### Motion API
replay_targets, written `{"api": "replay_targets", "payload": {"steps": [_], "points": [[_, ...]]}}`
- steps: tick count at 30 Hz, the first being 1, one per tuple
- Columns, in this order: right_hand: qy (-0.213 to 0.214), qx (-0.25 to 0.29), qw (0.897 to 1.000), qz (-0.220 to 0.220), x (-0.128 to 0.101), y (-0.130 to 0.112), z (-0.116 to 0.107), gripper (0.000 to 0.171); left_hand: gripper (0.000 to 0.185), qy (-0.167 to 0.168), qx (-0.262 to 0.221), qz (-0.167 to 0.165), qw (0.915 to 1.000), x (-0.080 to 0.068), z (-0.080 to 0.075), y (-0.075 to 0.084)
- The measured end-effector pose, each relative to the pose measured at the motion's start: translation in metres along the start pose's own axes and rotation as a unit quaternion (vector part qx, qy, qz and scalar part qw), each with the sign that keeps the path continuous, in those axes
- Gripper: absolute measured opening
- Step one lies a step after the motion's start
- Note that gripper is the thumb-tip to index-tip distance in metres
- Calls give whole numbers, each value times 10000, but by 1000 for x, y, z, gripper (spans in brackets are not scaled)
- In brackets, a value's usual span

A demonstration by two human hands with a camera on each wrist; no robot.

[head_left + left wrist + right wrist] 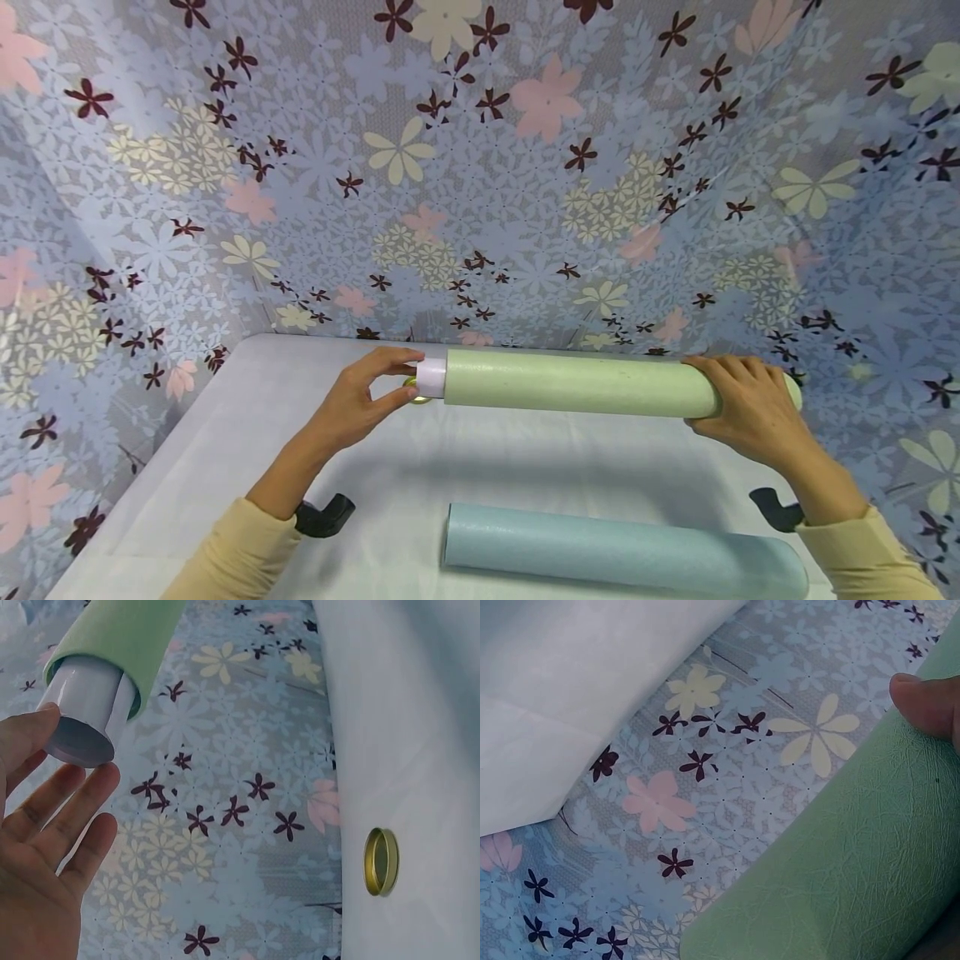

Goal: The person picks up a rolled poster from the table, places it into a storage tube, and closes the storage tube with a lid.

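A long pale green tube [577, 383] with a finely creased surface is held level above the white-covered table. My right hand [750, 404] grips it near its right end; the thumb lies over the green surface in the right wrist view. From the left end sticks a shorter white cylinder [431, 377], dark and hollow at its mouth in the left wrist view. My left hand [356, 400] pinches this cylinder's rim between thumb [30, 739] and fingers. On the table below lies a round gold-coloured metal lid or ring [381, 862].
A light blue tube [622, 550] lies across the table's near side. The white table covering [375, 467] ends at a far edge close to a flowered cloth [480, 183] hanging behind. Black curved pieces [326, 515] show beside both wrists.
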State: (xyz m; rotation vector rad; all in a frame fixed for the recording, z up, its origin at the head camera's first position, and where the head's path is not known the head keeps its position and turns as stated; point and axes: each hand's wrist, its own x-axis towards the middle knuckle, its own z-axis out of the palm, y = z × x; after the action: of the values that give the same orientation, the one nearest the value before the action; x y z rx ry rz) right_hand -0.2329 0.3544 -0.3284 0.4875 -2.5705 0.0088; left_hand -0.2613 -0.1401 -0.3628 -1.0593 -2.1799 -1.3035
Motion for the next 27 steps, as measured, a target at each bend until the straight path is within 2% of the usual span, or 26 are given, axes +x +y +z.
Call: {"api": "replay_targets", "payload": {"steps": [12,20,27], "points": [[-33,12,10000,46,-1,-1,-1,83,43,66,61,-3,10000,6,13,6],[-30,19,10000,54,-1,-2,-3,82,43,80,-112,101,9999,9,21,8],[-10,58,10000,66,-2,-1,-4,81,43,41,-194,-6,9998,11,25,11]]}}
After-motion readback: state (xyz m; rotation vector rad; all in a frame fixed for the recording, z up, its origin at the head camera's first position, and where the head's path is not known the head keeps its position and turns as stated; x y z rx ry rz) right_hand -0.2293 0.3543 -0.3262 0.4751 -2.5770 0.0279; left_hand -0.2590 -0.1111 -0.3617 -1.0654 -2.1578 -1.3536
